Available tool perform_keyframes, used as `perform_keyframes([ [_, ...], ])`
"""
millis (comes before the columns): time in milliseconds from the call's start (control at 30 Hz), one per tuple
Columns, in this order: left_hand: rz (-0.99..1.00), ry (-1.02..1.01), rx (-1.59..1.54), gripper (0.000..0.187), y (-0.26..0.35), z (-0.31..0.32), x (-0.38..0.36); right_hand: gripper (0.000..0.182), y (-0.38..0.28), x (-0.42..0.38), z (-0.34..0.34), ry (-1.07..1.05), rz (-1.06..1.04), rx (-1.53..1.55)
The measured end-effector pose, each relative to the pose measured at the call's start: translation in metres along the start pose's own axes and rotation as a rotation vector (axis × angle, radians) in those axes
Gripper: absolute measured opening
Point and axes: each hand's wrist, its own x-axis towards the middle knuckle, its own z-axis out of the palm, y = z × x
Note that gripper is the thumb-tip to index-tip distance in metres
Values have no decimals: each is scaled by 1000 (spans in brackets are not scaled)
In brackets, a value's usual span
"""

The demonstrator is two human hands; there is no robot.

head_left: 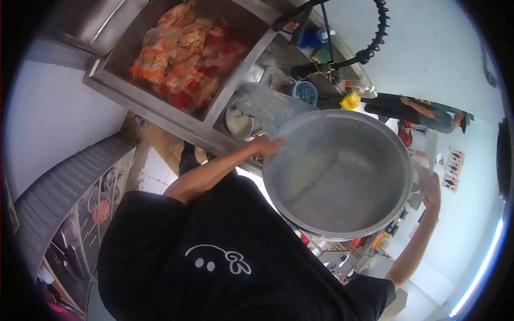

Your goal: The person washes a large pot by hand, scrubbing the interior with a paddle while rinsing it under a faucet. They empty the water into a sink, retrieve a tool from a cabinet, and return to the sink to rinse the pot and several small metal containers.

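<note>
A large round metal pot (348,182) is held tilted in front of my body, its wide mouth facing me. Water (262,101) splashes from its rim into the sink (222,115) at upper left. My left hand (267,145) is closed on the left rim. On the far right side, my right hand (430,188) grips the pot's outer edge, with its fingertips partly hidden. The inside of the pot is wet, with a little cloudy liquid along its wall.
Another sink basin (160,99) holds packaged orange and red items (182,59). A black coiled hose (381,27), a blue basket (305,92) and a yellow item (350,100) are beyond the pot. Another person (436,119) stands at right. A rack (96,214) stands at lower left.
</note>
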Motion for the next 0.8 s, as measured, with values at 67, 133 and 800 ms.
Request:
perform_keyframes([
  [67,23,-161,-134,101,11,0,5,28,14,3,-19,-45,10,66],
  [133,57,-56,-45,99,24,4,11,31,16,1,-32,-83,59,96],
  [800,-112,-538,41,100,73,17,74,24,-64,43,-48,-188,82,668],
])
